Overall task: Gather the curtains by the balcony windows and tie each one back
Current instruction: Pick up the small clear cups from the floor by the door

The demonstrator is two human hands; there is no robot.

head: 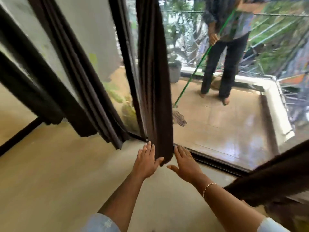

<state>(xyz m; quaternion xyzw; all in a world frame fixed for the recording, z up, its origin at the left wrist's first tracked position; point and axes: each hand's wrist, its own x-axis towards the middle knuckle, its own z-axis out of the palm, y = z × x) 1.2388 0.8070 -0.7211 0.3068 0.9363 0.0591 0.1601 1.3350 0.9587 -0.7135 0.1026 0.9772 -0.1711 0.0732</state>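
Note:
A dark brown curtain (154, 81) hangs gathered in a narrow column in front of the balcony glass door. My left hand (146, 160) lies flat against its left side near the hem, fingers straight and the thumb touching the cloth. My right hand (184, 162) is held flat just right of the hem, fingers straight, with a ring on one finger. Further dark curtains (70, 77) hang in folds at the left. The end of another brown curtain (274, 180) shows at the lower right.
Behind the glass, a person (224, 47) stands on the wet balcony floor with a green-handled mop (179, 118). A grey plant pot (174, 72) stands by the balcony wall. The black door track (214, 160) runs along the beige floor.

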